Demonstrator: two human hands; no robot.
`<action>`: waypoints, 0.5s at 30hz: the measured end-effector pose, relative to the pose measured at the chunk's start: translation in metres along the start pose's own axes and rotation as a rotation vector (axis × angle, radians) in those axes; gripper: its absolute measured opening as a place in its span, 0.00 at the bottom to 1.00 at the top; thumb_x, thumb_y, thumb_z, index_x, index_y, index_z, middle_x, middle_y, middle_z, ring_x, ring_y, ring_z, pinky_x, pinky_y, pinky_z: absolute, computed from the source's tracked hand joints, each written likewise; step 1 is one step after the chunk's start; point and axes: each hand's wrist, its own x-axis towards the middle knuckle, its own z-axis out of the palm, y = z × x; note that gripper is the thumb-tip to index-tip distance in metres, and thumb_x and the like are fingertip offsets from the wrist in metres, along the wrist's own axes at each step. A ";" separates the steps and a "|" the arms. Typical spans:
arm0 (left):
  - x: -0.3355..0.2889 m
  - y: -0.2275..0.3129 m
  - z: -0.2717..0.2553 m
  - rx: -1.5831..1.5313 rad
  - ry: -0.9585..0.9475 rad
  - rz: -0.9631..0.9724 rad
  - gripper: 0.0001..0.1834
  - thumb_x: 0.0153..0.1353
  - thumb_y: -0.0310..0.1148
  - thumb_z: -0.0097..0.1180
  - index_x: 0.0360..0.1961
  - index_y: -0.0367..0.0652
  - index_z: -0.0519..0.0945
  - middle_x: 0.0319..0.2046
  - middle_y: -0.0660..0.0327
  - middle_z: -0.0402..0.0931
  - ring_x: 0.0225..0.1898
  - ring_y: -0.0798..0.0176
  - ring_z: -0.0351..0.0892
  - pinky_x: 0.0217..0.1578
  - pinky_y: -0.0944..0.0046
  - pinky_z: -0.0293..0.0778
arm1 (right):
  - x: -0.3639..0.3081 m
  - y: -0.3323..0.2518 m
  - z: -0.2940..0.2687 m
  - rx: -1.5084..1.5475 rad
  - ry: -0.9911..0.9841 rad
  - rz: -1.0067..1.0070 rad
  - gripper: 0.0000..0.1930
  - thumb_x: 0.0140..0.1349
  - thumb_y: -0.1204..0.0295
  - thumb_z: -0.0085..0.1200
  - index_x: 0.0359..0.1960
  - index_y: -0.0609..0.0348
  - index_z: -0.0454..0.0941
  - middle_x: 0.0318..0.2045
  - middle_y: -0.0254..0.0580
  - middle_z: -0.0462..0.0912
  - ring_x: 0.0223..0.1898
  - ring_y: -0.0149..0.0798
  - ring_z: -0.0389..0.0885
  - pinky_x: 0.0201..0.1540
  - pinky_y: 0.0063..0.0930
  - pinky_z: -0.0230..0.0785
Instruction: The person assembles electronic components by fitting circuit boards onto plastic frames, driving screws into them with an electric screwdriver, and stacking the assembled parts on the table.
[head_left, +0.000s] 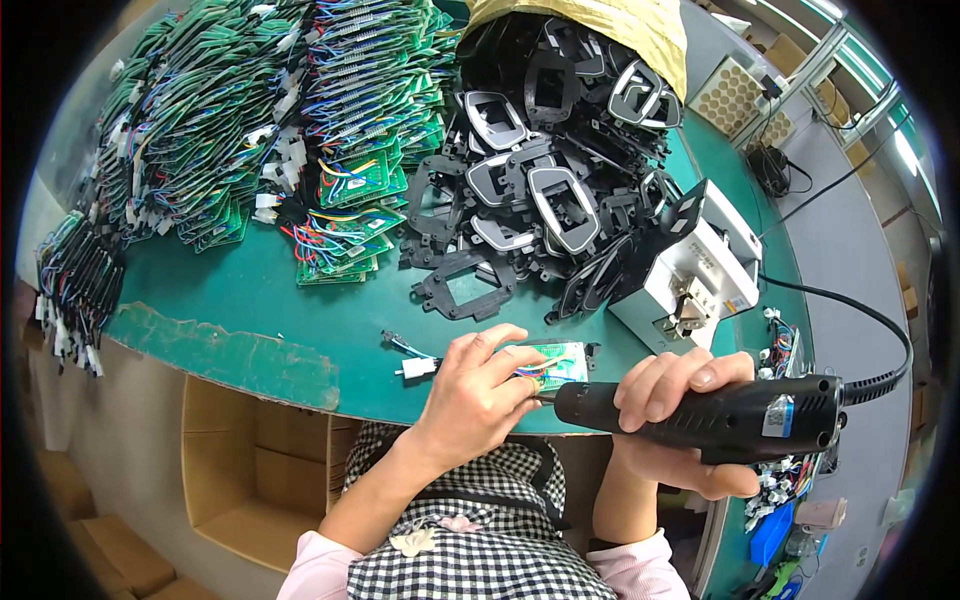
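My left hand [476, 395] holds down a green circuit board [570, 361] near the bench's front edge, its fingers bent over the wires. From the board's left side, wires run to a white plug [416, 368]. In my right hand [665, 395] lies a black corded electric screwdriver [735, 420], held sideways with its tip pointing left. That tip is by the board's near edge, close to my left fingertips; whether it touches a screw is hidden. Some black plastic shows under the board's right end.
Tall stacks of wired circuit boards [200, 120] fill the back left. Black plastic frames [565, 205] spill from a yellow sack [600, 25] behind the board. A silver screw feeder [690, 265] stands right of them. The screwdriver's cord [885, 320] loops at right. Wire bundles [75, 290] hang over the left edge.
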 end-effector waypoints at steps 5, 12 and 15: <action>-0.003 0.003 0.005 -0.097 0.056 -0.054 0.10 0.36 0.27 0.63 0.22 0.44 0.74 0.36 0.67 0.75 0.47 0.59 0.68 0.43 0.60 0.62 | -0.001 -0.004 -0.003 0.045 0.008 -0.014 0.39 0.40 0.37 0.55 0.35 0.64 0.60 0.21 0.45 0.71 0.17 0.38 0.72 0.19 0.25 0.66; -0.007 0.003 0.011 -0.115 0.107 -0.007 0.10 0.35 0.27 0.63 0.21 0.43 0.73 0.34 0.66 0.75 0.45 0.58 0.70 0.41 0.60 0.64 | -0.001 -0.006 -0.003 0.055 0.045 -0.026 0.39 0.41 0.38 0.55 0.35 0.64 0.60 0.21 0.45 0.71 0.17 0.37 0.72 0.20 0.25 0.66; -0.009 0.007 0.009 -0.114 0.135 0.031 0.14 0.35 0.29 0.63 0.27 0.42 0.75 0.37 0.63 0.74 0.46 0.57 0.69 0.41 0.60 0.64 | -0.001 -0.004 -0.002 0.064 0.062 -0.017 0.39 0.40 0.37 0.55 0.36 0.64 0.60 0.21 0.45 0.71 0.17 0.37 0.72 0.20 0.25 0.67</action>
